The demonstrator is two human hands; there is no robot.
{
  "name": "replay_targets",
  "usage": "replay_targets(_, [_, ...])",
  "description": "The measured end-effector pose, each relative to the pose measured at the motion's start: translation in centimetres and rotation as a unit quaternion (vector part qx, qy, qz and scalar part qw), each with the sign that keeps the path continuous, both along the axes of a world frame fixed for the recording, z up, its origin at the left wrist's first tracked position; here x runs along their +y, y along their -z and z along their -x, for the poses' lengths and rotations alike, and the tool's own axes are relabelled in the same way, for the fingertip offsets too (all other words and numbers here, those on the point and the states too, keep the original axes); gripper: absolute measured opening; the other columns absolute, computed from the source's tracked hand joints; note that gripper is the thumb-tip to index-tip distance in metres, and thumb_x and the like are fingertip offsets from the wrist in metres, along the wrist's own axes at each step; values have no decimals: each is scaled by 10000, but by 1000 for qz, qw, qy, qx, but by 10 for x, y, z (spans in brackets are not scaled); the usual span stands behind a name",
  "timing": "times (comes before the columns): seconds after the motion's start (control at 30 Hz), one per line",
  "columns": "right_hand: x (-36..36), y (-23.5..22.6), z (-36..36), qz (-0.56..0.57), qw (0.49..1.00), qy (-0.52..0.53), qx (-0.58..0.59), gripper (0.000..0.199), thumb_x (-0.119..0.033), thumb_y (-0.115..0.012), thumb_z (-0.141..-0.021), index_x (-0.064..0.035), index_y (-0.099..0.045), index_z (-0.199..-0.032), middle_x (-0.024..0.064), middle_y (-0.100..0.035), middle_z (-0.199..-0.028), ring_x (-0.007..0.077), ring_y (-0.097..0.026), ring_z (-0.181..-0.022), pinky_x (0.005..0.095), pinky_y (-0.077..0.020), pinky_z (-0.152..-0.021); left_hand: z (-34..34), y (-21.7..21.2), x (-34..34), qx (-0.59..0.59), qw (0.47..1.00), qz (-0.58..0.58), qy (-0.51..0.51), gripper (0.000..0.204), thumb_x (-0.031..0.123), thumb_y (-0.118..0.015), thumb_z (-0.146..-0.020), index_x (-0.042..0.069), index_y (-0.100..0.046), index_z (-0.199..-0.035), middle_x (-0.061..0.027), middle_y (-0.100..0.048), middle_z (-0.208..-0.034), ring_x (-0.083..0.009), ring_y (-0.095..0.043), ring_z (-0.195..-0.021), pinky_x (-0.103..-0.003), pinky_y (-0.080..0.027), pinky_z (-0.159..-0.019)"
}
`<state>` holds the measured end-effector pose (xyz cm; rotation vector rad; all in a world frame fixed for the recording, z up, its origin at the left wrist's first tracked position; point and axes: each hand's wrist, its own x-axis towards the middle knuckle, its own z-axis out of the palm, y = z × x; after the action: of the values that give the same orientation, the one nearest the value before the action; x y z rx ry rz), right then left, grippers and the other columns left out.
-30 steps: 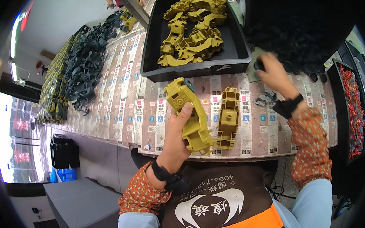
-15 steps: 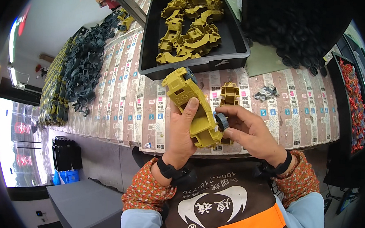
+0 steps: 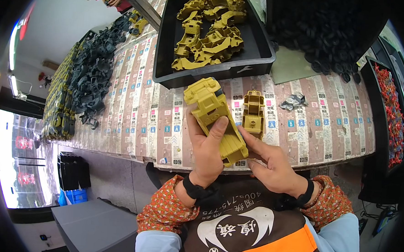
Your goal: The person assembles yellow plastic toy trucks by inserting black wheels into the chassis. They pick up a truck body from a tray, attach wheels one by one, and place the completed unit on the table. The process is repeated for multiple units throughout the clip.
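Observation:
My left hand (image 3: 208,154) is closed around a mustard-yellow toy truck (image 3: 203,98), thumb across its side. The truck is tilted, its cab end pointing away from me. My right hand (image 3: 276,168) is closed at the truck's near right side, with the index finger along the body and the thumb below. The dark wheel that these fingers pinched half a second ago is now hidden behind the truck and fingers. Near the cab a dark wheel (image 3: 219,92) shows in part. Just beyond my right fingers, a yellow truck chassis (image 3: 253,111) lies on the table.
A black tray (image 3: 214,75) of yellow truck parts stands ahead. Black wheels (image 3: 329,50) are heaped at the far right, near a bin of red parts (image 3: 389,117). Dark parts (image 3: 93,70) pile up at left. Crumpled foil (image 3: 293,101) lies on the table (image 3: 334,128).
The truck has been rolled and tilted in my left hand, so more of its top shows. My right fingers stay at its side, and the wheel there has gone out of sight.

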<state>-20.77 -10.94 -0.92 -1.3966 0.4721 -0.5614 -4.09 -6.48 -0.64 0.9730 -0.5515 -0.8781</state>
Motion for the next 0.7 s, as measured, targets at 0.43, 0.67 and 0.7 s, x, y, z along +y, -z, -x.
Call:
replay_targets(0.43, [-188, 24, 50, 422, 805, 335, 250, 191, -147, -657, -860, -55, -763, -989, 177, -737, -846, 380, -700, -738, 438, -582, -733, -25, -19, 0, -17, 981, -114, 157, 494, 150, -639, -1024, 127, -357, -1429, -78, -572, -1271, -192, -631, -1141, -378, -585, -940])
replay_targets(0.67, [-290, 73, 98, 518, 649, 301, 470, 257, -78, -741, -778, -13, -702, -1024, 236, -558, -1198, 427, -604, -1082, 492, -563, -877, -36, -35, 16, 147, 948, -159, 232, 470, 268, -544, -1071, 132, -324, -1463, -132, -520, -1271, -329, -646, -1139, -532, -633, -873])
replay_targets(0.7, [-291, 77, 95, 523, 639, 310, 472, 250, -49, -718, -779, -8, -688, -1024, 241, -548, -1215, 426, -602, -1080, 490, -564, -872, -38, -34, 19, 179, 937, -185, 235, 471, 309, -496, -1087, 134, -317, -1486, -147, -526, -1282, -356, -644, -1153, -531, -631, -871])
